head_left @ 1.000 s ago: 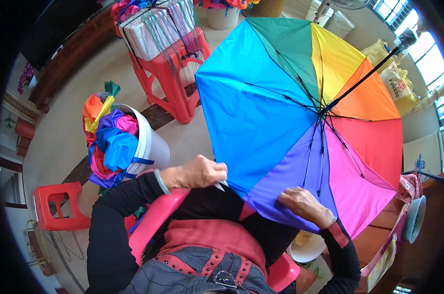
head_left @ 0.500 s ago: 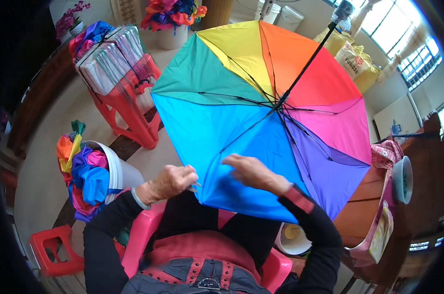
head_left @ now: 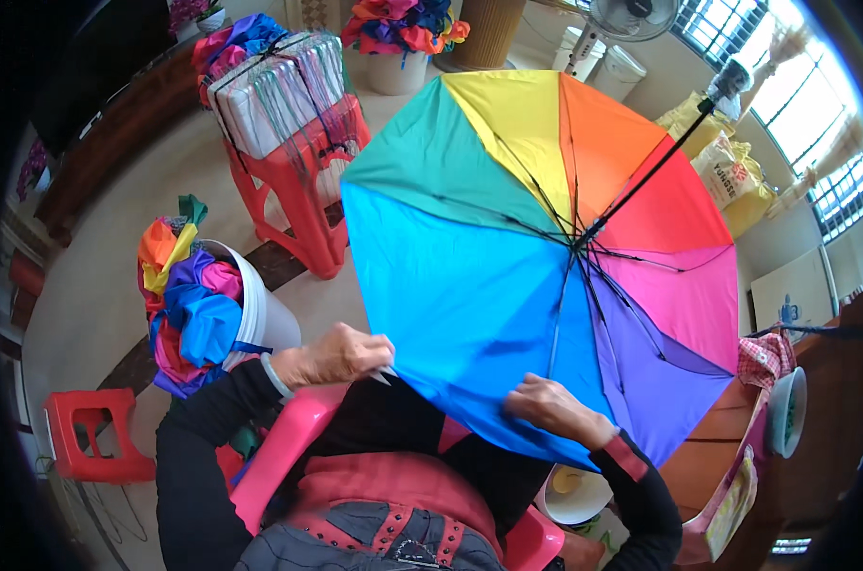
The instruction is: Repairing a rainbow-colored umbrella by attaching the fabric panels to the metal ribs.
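Note:
An open rainbow umbrella (head_left: 507, 238) lies inside-up in front of me, its black ribs and shaft (head_left: 641, 181) pointing up to the right. My left hand (head_left: 331, 357) pinches the rim of the blue panel at a rib tip. On the inside of that same blue panel, near its lower edge, my right hand (head_left: 550, 404) rests with fingers curled on the fabric. I sit on a pink plastic chair (head_left: 288, 447).
A white bucket (head_left: 260, 319) stuffed with coloured fabric stands at my left. A red stool (head_left: 303, 205) carrying a wrapped bundle is behind it; a small red stool (head_left: 93, 433) sits lower left. A wooden table (head_left: 707, 457) with a bowl is at right, a fan and sacks beyond.
The umbrella has turned, bringing the blue panel toward me and the purple one to the right. My right hand slid along the rim; my left kept its grip on the edge.

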Demonstrator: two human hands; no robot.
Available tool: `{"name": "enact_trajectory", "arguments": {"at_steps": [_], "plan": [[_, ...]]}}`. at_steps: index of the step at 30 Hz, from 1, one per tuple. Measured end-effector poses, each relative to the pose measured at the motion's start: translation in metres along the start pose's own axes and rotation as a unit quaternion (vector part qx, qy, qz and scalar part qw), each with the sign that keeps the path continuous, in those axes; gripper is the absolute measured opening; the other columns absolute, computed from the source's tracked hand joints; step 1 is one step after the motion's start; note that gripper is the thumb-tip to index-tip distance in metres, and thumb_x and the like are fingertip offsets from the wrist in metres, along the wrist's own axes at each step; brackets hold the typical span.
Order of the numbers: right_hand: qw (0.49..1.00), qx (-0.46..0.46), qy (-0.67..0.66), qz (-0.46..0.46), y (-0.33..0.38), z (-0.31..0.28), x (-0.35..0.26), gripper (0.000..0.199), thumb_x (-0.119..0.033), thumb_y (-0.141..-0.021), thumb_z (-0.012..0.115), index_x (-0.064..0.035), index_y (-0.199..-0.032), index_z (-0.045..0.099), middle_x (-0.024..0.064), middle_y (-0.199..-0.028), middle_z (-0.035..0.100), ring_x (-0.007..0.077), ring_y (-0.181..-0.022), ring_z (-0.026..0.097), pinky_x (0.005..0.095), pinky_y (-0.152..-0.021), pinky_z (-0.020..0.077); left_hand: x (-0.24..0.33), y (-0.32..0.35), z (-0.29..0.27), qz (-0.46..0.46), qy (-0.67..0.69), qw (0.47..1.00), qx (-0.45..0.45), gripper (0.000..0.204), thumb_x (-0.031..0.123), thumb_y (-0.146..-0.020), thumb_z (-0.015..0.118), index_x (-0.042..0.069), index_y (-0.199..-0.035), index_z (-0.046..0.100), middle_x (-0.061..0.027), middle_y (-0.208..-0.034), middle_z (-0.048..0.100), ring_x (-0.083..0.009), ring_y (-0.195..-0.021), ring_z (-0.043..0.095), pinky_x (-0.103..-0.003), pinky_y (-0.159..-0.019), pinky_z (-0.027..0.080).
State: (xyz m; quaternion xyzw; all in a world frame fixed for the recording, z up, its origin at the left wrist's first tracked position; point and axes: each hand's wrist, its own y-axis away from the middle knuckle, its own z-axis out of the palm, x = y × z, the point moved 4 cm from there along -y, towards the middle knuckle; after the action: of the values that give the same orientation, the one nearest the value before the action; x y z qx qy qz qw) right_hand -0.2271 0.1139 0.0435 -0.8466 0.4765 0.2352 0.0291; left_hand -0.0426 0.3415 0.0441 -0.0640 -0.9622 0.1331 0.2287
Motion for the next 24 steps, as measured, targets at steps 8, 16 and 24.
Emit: {"name": "enact_trajectory", "arguments": {"at_steps": [8,16,24], "plan": [[0.904,-0.149,0.174,0.361,0.148,-0.017,0.087,0.011,-0.013,-0.082,0.045,-0.0122,-0.072,0.051,0.0074,-0.066,0.052,0.0253,-0.062,0.054,0.0370,-0.055,0.0409,-0.032,-0.038,-0.070,-0.080,-0.067,0.963,0.248,0.037,-0.003,-0.067,0.060,0.006,-0.102,0.053,-0.0105,-0.093,0.058,-0.0272,-0.071,0.060,-0.033,-0.059,0.049],[0.976,0.160,0.049,0.136,-0.104,-0.078,0.048,0.023,-0.009,-0.075,0.054,-0.0030,-0.097,0.047,0.0170,-0.090,0.052,0.0354,-0.081,0.054,0.0440,-0.067,0.0442,-0.110,-0.029,-0.073,-0.162,-0.224,0.940,0.203,0.031,-0.001,-0.075,0.048,0.004,-0.104,0.054,-0.0138,-0.099,0.058,-0.0298,-0.084,0.061,-0.037,-0.064,0.050],[0.952,0.302,-0.040,0.043,-0.239,-0.046,0.061,0.015,-0.009,-0.075,0.052,-0.0027,-0.089,0.052,0.0167,-0.083,0.053,0.0352,-0.077,0.055,0.0425,-0.067,0.0449,-0.102,-0.014,-0.049,-0.378,0.154,0.905,0.118,0.023,-0.001,-0.076,0.044,0.000,-0.094,0.059,-0.0135,-0.076,0.061,-0.0246,-0.063,0.060,-0.030,-0.060,0.049]]}}
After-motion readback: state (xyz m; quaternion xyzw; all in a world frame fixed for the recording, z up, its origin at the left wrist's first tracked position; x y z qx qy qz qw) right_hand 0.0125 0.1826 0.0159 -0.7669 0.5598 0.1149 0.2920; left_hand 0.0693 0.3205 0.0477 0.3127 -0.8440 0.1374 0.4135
